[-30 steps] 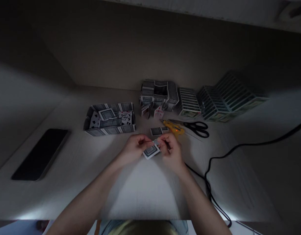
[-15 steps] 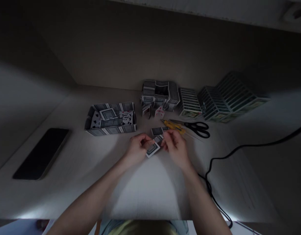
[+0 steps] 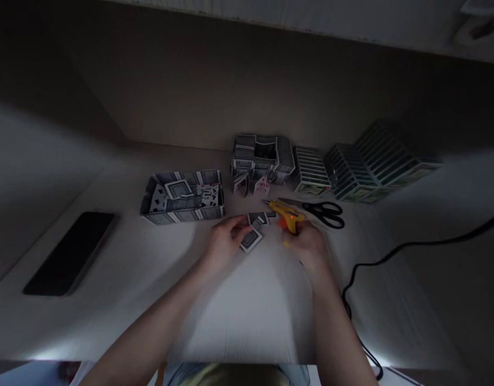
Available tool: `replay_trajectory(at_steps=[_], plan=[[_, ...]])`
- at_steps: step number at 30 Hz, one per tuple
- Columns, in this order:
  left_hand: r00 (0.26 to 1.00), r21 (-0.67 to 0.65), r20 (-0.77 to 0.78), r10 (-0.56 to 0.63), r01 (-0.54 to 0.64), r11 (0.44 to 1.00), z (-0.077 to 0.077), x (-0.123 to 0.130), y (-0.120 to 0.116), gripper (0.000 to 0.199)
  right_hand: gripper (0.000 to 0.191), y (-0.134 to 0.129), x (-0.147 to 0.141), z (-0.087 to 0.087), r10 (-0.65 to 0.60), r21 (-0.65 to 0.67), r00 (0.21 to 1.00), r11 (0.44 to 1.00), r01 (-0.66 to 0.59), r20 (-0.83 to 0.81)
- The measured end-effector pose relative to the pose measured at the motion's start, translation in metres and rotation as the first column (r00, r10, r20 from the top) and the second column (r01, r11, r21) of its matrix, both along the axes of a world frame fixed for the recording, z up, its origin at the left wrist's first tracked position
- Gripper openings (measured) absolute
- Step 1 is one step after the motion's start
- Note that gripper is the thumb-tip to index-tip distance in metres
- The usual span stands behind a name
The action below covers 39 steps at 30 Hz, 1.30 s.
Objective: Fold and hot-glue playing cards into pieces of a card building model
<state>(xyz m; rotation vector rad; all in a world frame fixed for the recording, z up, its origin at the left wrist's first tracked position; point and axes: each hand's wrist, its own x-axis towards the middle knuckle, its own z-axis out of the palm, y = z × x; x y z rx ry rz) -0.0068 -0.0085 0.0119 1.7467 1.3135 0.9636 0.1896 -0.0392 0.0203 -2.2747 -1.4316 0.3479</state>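
Between the thumb and fingers of my left hand (image 3: 226, 236) is a playing card (image 3: 251, 240), its dark patterned back facing up. More card pieces (image 3: 258, 219) lie just beyond it on the tabletop. My right hand (image 3: 307, 244) is wrapped round the handle of a yellow glue gun (image 3: 286, 213), whose small light glows orange and whose nozzle points away to the left. A pair of black-handled scissors (image 3: 325, 212) lies right behind the glue gun. Two small folded card pieces (image 3: 262, 186) stand farther back.
An open box made of cards (image 3: 182, 215) holds loose cards at the left. A dark phone (image 3: 70, 254) lies near the left wall. Card-built structures (image 3: 263, 155) and striped stepped blocks (image 3: 367, 166) stand along the back. A black cable (image 3: 391, 247) runs down the right side.
My right hand has left the card and moved right, closing on the glue gun and tilting it. My left hand keeps the card in nearly the same spot.
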Motion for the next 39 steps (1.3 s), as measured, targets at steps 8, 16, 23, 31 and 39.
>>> replay_trajectory(at_steps=[8, 16, 23, 31, 39], plan=[[0.992, 0.178, -0.069, 0.108, -0.095, 0.980, 0.005, -0.005, -0.001, 0.015, 0.024, 0.002, -0.008, 0.017, -0.026, 0.179, 0.764, 0.966, 0.184, -0.644], [0.935, 0.330, -0.068, 0.347, -0.307, 0.892, 0.019, -0.026, 0.007, 0.027, 0.030, 0.000, -0.004, 0.016, 0.143, 0.227, 0.276, 0.925, 0.305, -0.951], [0.860, 0.260, 0.031, 0.509, -0.499, 0.827, 0.023, -0.050, 0.025, 0.028, 0.034, 0.006, -0.003, 0.012, 0.142, 0.188, 0.315, 0.975, 0.120, -0.938], [0.874, 0.334, -0.032, 0.485, -0.448, 0.829, 0.023, -0.047, 0.022, 0.028, 0.036, 0.018, 0.004, -0.018, -0.028, 0.084, 0.670, 0.987, 0.134, -0.742], [0.875, 0.322, -0.038, 0.482, -0.446, 0.835, 0.022, -0.048, 0.023, 0.029, 0.033, 0.020, 0.001, -0.021, 0.009, 0.098, 0.813, 0.993, 0.060, -0.583]])
